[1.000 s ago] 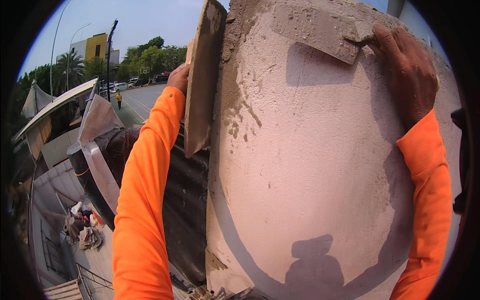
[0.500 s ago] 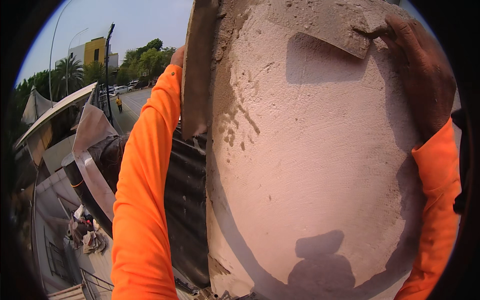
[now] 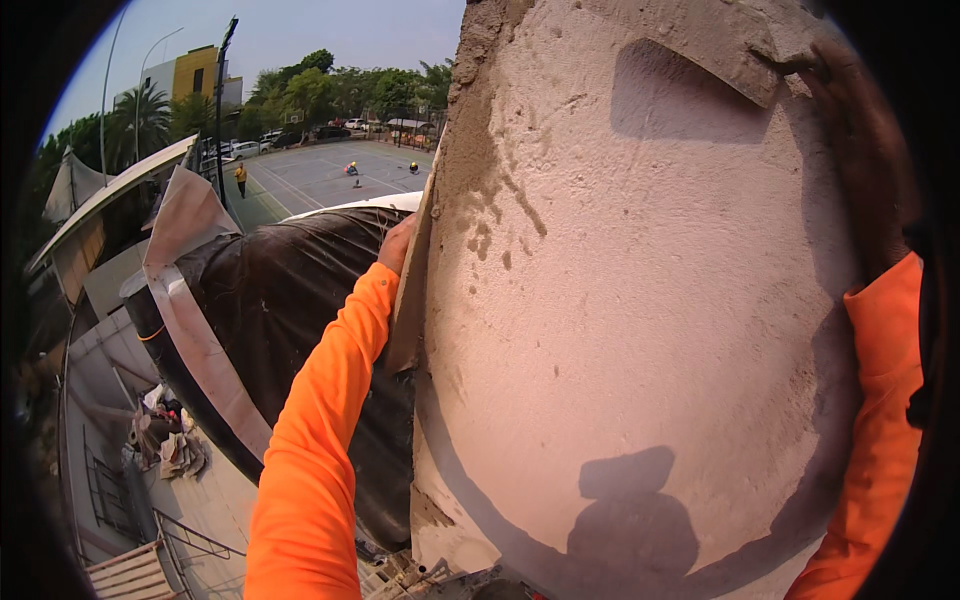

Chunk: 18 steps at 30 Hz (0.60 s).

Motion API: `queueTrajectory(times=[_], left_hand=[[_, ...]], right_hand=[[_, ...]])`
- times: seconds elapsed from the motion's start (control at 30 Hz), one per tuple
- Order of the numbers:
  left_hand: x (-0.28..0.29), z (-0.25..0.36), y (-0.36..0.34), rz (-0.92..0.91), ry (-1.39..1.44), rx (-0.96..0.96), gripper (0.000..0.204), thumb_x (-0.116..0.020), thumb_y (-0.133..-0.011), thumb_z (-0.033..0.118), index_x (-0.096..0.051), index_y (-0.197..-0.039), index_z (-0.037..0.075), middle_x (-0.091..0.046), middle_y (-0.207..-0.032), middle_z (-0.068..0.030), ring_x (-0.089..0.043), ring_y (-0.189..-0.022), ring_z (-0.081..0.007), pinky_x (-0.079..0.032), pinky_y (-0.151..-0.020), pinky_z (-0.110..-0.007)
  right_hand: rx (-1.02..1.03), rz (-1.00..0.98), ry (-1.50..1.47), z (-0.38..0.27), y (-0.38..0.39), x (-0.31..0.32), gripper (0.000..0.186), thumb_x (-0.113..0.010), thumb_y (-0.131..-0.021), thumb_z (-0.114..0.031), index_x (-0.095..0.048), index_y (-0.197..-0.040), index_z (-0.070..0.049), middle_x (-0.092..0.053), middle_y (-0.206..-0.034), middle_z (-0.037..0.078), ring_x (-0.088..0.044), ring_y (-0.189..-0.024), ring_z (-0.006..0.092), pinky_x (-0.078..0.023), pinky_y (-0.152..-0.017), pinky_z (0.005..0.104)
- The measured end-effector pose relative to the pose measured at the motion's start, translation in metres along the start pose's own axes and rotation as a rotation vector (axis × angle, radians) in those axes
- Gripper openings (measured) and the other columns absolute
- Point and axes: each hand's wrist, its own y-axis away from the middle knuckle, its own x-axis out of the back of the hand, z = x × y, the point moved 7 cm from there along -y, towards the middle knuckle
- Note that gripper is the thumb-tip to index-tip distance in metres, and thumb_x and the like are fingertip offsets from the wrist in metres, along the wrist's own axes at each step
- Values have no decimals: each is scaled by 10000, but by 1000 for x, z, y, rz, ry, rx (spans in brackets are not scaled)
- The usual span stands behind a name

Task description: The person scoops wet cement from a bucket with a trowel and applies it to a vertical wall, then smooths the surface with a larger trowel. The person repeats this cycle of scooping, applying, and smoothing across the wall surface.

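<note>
A mortar-caked trowel lies against the upper part of a rough plastered wall, its shadow just below the blade. My right hand is closed around its handle at the upper right. At the wall's left edge stands a narrow straight board, seen nearly edge-on. My left hand grips this board from its outer side, with the fingers partly hidden. Wet mortar coats the wall's upper left edge, and dark splashes run below it.
Black sheeting hangs left of the wall. Far below are a floor with a railing and a heap of rags. A person in yellow stands by a sports court, with others small on it.
My left hand and the board have moved down along the wall's edge, uncovering its mortared upper corner. The trowel and right hand appear slightly farther right and up in view.
</note>
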Motion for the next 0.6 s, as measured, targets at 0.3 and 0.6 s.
queueTrajectory(times=[0.3, 0.6], left_hand=[[10, 138, 47, 484, -582, -279, 444, -687, -1001, 381, -596, -1195, -8, -672, -1025, -74, -610, -893, -135, -518, -802, -307], [-133, 319, 7, 789, -1186, -553, 452, -699, -956, 377, -534, -1134, -5, -694, -1011, -272, -697, -955, -459, -541, -842, -483]], right_hand=[[-4, 32, -5, -1, 0, 7, 361, -686, -980, -247, -646, -1336, -198, -737, -1159, 73, -741, -974, 241, -619, -799, 341], [-11, 66, 38, -8, -2, 18, 313, -692, -975, -252, -685, -1280, -185, -732, -1035, 48, -729, -890, 229, -619, -771, 349]])
